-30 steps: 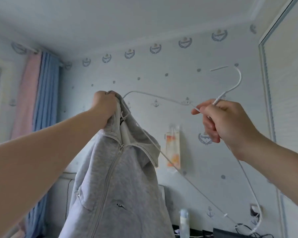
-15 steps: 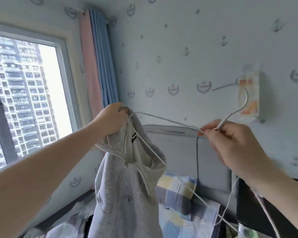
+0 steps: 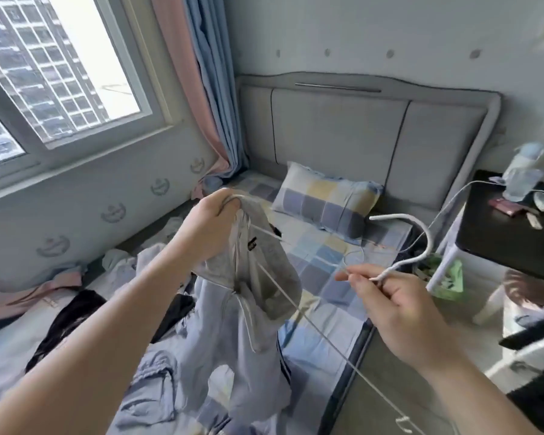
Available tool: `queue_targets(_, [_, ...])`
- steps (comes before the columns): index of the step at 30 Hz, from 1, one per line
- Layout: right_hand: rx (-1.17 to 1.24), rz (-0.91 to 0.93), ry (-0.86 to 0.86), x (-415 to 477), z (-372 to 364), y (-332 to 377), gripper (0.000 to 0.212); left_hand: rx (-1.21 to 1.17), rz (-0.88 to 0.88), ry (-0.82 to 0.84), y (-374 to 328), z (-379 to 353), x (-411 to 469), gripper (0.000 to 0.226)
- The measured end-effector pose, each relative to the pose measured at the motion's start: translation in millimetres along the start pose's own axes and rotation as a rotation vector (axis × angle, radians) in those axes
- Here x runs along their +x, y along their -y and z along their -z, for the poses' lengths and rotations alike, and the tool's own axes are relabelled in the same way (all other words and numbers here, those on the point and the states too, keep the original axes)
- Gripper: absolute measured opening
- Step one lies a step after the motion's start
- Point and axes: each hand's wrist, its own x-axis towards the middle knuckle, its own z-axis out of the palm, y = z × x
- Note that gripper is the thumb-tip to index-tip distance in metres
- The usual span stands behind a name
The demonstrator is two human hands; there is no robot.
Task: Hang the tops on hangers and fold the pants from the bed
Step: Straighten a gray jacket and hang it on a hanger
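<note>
Beneath both my hands spreads the bed (image 3: 324, 265), with loose clothes (image 3: 151, 381) under my left forearm. The grey zip hoodie (image 3: 233, 337) hangs from my left hand (image 3: 208, 227), which clutches its collar and one shoulder of the white wire hanger (image 3: 429, 240). My right hand (image 3: 399, 306) pinches the hanger's neck below the hook.
</note>
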Motion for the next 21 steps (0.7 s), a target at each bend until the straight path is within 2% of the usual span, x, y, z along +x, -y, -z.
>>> queue_targets(2, [-0.020, -0.039, -0.007, -9, -15, -16, 0.028, -0.030, 0.011, 0.026, 12, -15, -12, 0.028])
queue_targets(8, [-0.263, 0.055, -0.048, -23, -35, -40, 0.022, -0.151, 0.097, 0.011, 36, -46, -42, 0.029])
queue_targets(16, [-0.404, 0.150, -0.034, -14, -44, -54, 0.023, -0.336, 0.030, 0.095, 20, -54, -63, 0.029])
queue_targets(18, [-0.378, 0.137, -0.036, -9, -50, -55, 0.021, -0.369, 0.007, 0.115, 11, -57, -68, 0.030])
queue_targets(21, [-0.279, 0.020, 0.096, -1, -62, -60, 0.022, -0.423, -0.032, 0.200, -5, -62, -78, 0.028])
